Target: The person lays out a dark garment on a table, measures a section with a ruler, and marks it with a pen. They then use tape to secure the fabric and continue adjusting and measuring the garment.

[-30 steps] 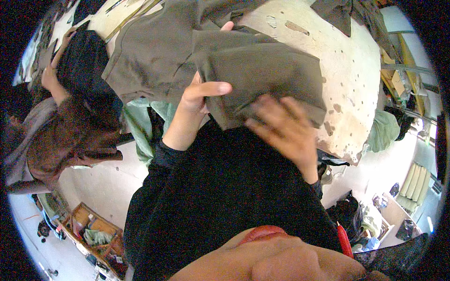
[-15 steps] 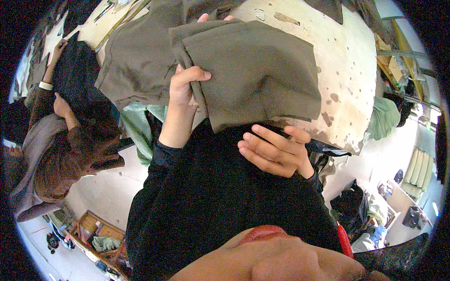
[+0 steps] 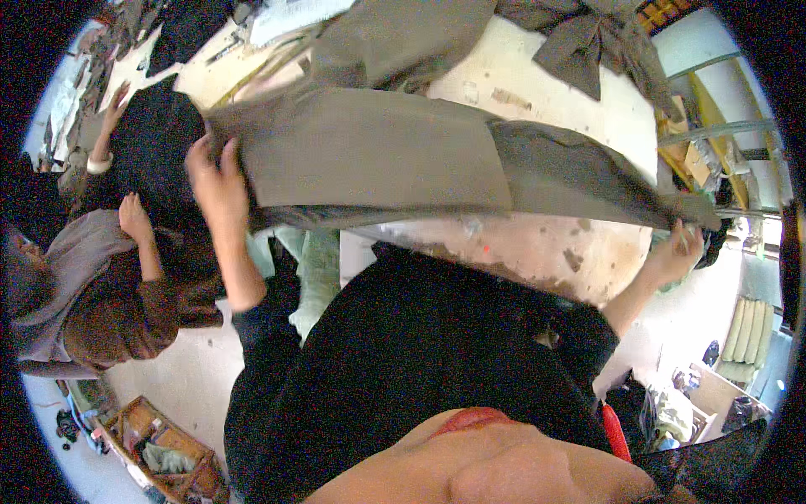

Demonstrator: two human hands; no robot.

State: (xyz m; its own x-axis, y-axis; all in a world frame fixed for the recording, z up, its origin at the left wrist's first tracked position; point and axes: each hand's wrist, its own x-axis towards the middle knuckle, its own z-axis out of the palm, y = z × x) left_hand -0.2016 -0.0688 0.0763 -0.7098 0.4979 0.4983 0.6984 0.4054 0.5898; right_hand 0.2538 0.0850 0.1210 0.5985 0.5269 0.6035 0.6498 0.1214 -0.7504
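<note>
A long grey-brown cloth stretches from side to side in front of me, with a second layer or panel toward its right. My left hand is at its left end, thumb and fingers apart and slightly blurred. At the far right, my right hand pinches the narrow, gathered end of the same cloth. The cloth's near edge runs above the table edge, partly folded and in shadow.
A pale, stained table lies under the cloth. More brown cloth is at its far side. To the left, another person handles black cloth. A wooden crate stands low at left; shelving is at right.
The bunched cloth is now spread out wide. My left hand has moved left from its grip near the middle; my right hand has gone far right and taken the cloth's end.
</note>
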